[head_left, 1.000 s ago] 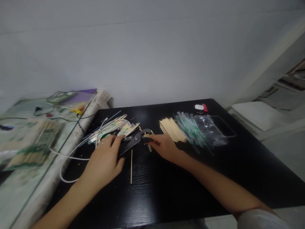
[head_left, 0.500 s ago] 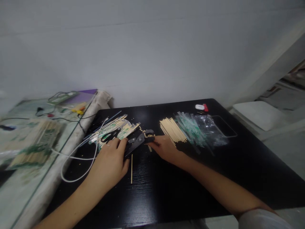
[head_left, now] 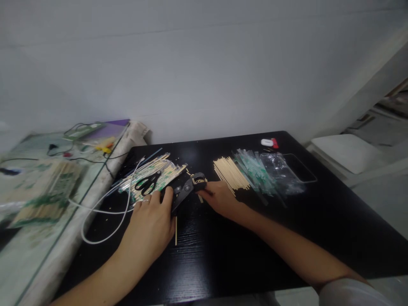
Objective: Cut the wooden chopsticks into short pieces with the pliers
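Observation:
My left hand (head_left: 151, 225) is wrapped round the handles of a black hand cutter (head_left: 185, 190) with a curved jaw. In front of it, my right hand (head_left: 223, 199) pinches a pale wooden stick (head_left: 199, 180) at that jaw; most of the stick is hidden by the fingers and the tool. A single thin stick (head_left: 176, 233) lies on the table beside my left hand, and a short piece (head_left: 200, 199) shows below the jaw. Black-handled scissors (head_left: 149, 182) rest on wrapped sticks (head_left: 161, 170) beyond my left hand.
A pile of bare wooden sticks (head_left: 231, 173) lies beyond my right hand, beside clear and green wrappers (head_left: 256, 172) and a crumpled plastic bag (head_left: 277, 170). A phone (head_left: 301, 168) and a white case (head_left: 267, 143) lie farther right. A white cable (head_left: 95, 242) loops at the left.
My left hand has closed more tightly round the cutter handles, and its fingers have drawn back from the scissors. My right hand has stayed nearly still at the jaw.

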Motion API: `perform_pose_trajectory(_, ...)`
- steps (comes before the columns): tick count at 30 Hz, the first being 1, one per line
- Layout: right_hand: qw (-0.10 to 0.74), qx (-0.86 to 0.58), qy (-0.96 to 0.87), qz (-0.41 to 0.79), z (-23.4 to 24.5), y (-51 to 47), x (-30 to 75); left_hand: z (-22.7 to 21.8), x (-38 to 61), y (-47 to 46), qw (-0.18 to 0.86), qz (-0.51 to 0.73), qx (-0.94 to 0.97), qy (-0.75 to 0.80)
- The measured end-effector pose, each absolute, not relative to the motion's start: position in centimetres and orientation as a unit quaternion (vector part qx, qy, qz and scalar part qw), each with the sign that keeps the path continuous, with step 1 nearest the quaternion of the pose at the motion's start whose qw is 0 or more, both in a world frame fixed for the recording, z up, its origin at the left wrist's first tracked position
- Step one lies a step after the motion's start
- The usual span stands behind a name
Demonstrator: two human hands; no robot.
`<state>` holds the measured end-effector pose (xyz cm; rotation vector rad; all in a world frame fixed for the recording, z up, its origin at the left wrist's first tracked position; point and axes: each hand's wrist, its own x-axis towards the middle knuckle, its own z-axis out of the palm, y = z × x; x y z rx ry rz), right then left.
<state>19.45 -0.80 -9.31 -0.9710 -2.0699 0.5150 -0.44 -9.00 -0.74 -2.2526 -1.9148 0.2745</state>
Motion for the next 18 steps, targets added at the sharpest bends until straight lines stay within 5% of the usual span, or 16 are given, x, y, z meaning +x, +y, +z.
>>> perform_pose_trajectory(18, 0.382, -0.375, -0.820, 0.202, -9.37, -0.77, 19.44, -0.91, 0.00, -9.81, 0.128, 0.109, -0.773, -0.612)
